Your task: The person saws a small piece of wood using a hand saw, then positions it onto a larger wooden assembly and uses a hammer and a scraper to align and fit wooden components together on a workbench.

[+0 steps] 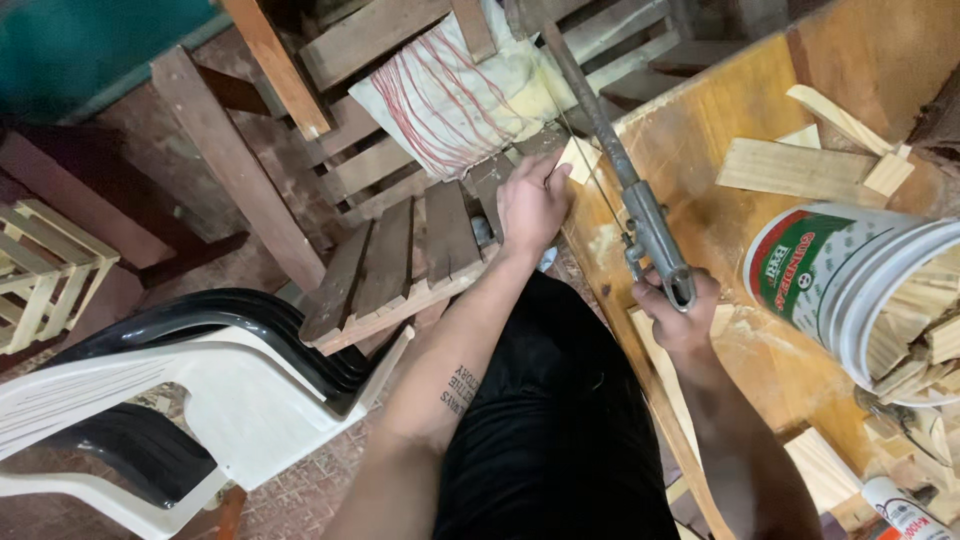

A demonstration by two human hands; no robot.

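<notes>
Left hand point(532, 205) presses flat on the small pale wood strip point(578, 158) at the bench's left edge; your right hand point(678, 312) grips the grey metal-framed saw point(640, 205). Keep fingers off the blade line.

Right hand point(672, 318) grips hacksaw point(640, 215) — left hand point(530, 205) steadies wood piece point(580, 158).

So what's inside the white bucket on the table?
The white bucket lies tipped on its side, and pale cut wood offcuts show in its mouth. Its wall hides whatever sits deeper inside.
</notes>
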